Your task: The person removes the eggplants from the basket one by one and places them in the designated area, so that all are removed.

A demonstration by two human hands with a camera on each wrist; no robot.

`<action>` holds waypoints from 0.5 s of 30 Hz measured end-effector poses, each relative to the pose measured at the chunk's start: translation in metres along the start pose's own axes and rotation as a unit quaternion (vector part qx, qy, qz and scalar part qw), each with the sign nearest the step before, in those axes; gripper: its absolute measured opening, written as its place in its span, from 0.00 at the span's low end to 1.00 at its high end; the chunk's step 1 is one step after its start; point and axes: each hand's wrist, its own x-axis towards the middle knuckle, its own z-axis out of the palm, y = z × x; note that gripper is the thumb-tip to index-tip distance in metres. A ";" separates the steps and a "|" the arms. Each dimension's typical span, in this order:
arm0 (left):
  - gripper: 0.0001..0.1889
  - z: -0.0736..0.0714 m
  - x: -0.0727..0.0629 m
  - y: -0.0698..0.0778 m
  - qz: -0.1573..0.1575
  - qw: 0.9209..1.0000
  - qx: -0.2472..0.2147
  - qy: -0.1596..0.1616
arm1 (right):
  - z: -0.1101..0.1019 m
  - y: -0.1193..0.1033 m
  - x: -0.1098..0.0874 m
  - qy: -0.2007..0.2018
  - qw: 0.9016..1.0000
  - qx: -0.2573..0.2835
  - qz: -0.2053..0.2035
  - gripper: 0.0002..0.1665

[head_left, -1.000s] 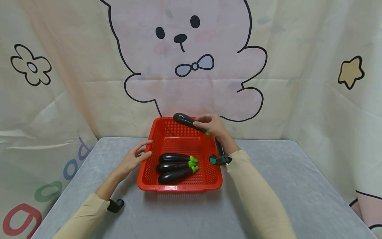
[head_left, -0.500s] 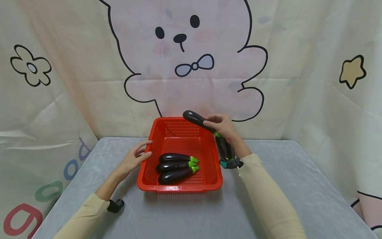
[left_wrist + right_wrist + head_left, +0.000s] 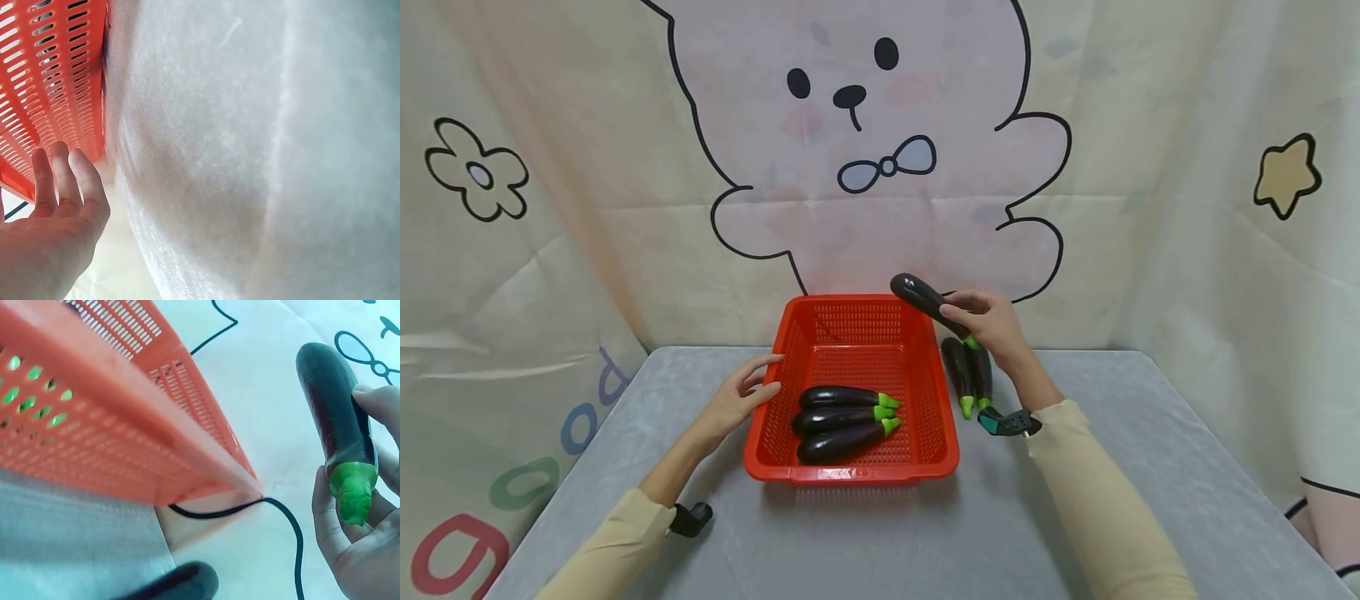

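My right hand point(image 3: 997, 332) pinches an eggplant point(image 3: 922, 295) by its stem half, above and just beyond the right rim of a red plastic basket point(image 3: 859, 474). In the right wrist view the thumb presses one side of that eggplant point(image 3: 337, 400), and its green cap points down toward the palm. My left hand point(image 3: 728, 410) touches the basket's left rim, its fingers point(image 3: 64, 178) extended along the outer wall. Inside the basket, three eggplants point(image 3: 842, 419) lie side by side, green caps to the right. Two more eggplants point(image 3: 957, 367) lie on the table against the basket's right side.
A grey cloth-covered table point(image 3: 865, 550) carries the basket. Behind it hangs a pale curtain point(image 3: 1090, 275) printed with a bear, a flower and a star. A band with a black device point(image 3: 1009, 422) sits on the right wrist, and another point(image 3: 691, 519) on the left.
My right hand has carried the eggplant rightward from over the basket to past its right rim, uncovering the two eggplants on the table. The left hand has stayed put.
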 end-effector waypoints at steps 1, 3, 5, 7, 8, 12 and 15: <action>0.29 0.000 0.000 0.000 0.000 1.000 0.002 0.000 | -0.002 0.000 -0.002 0.004 1.000 0.000 0.001 0.21; 0.29 0.000 -0.001 0.000 -0.001 1.000 0.004 0.001 | -0.006 0.002 -0.005 0.010 1.000 -0.005 0.003 0.21; 0.29 0.001 -0.001 0.001 -0.003 1.000 0.005 0.005 | -0.011 0.005 -0.007 0.015 1.000 -0.005 0.000 0.21; 0.30 0.001 -0.001 0.001 -0.002 1.000 0.005 0.004 | -0.015 0.003 -0.012 0.020 1.000 -0.012 0.005 0.21; 0.30 0.001 -0.001 0.001 -0.001 1.000 0.004 0.004 | -0.017 -0.001 -0.015 0.021 1.000 -0.017 0.009 0.21; 0.30 0.001 0.000 0.001 -0.001 1.000 0.003 0.003 | -0.021 -0.018 -0.031 0.026 0.999 -0.037 0.018 0.21; 0.30 0.001 0.000 0.001 -0.001 1.000 0.006 0.005 | -0.025 -0.020 -0.039 0.030 0.998 -0.054 0.019 0.20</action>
